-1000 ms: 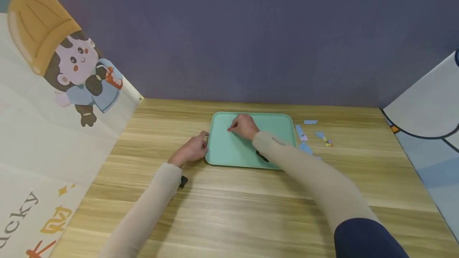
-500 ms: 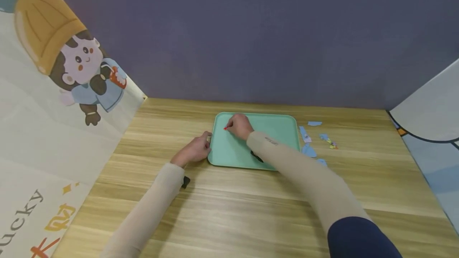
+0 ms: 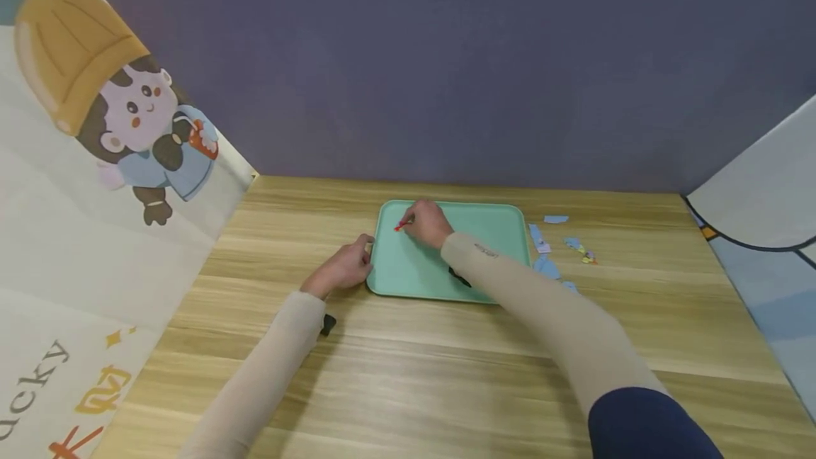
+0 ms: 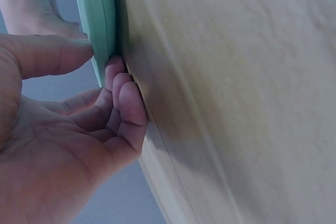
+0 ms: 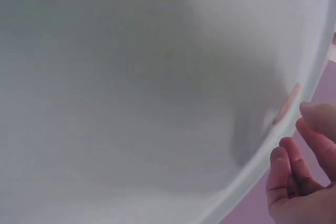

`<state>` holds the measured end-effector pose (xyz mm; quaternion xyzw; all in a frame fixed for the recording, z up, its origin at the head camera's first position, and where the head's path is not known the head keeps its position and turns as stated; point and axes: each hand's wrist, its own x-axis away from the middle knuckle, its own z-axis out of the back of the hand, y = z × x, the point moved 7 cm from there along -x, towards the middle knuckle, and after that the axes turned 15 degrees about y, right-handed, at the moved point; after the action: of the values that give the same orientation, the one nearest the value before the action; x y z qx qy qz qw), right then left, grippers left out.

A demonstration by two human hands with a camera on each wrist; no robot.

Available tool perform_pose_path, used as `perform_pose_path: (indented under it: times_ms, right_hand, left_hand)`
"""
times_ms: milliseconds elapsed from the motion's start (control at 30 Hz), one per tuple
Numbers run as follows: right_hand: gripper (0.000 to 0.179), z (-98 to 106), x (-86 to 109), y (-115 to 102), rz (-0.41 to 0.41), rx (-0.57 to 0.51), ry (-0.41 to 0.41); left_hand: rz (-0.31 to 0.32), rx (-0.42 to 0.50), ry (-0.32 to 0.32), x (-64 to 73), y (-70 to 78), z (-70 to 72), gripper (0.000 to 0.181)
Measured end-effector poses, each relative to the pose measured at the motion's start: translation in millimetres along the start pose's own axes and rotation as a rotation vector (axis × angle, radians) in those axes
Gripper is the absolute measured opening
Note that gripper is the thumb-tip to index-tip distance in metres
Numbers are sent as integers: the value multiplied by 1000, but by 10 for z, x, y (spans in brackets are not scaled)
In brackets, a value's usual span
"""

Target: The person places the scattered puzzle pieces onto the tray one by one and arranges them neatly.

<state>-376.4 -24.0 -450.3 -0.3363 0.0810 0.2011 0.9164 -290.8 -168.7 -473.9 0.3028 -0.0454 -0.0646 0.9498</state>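
Observation:
A shallow mint-green tray [image 3: 401, 268] lies on the wooden table. My left hand [image 3: 346, 265] holds its left edge; in the left wrist view the thumb [image 4: 58, 56] rests against the tray's rim and the other fingers curl at its underside. Inside the tray, toward the back left, is a small flat red piece [image 3: 399, 227]. The fingertips of my right hand [image 3: 430, 225] are right beside it, and in the right wrist view a narrow gap shows between the thumb and the piece [image 5: 287, 103]. My right sleeve covers part of the tray's front.
Several flat light-blue pieces [image 3: 546, 267] lie on the table [image 3: 433, 374] right of the tray, some with printed patches. One small multicoloured piece [image 3: 586, 255] lies farther right. A dark panel [image 3: 446, 76] rises behind the table, with a cartoon-printed wall [image 3: 146, 112] at left.
My right hand has moved slightly left and back over the tray with the red piece, and more of the piece now shows beyond the fingertips. My left hand stays at the tray's edge.

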Motion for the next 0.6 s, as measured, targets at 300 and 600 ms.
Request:
perform_pose_path:
  times_ms: [300,600]
  right_hand:
    - [20,334,-67,186,40,-6,-19]
    - [21,642,-75,465,-8,30,-49]
  left_hand:
    - [12,8,34,-131,62,-26,55]
    - [30,8,45,-209,107,-35,56]
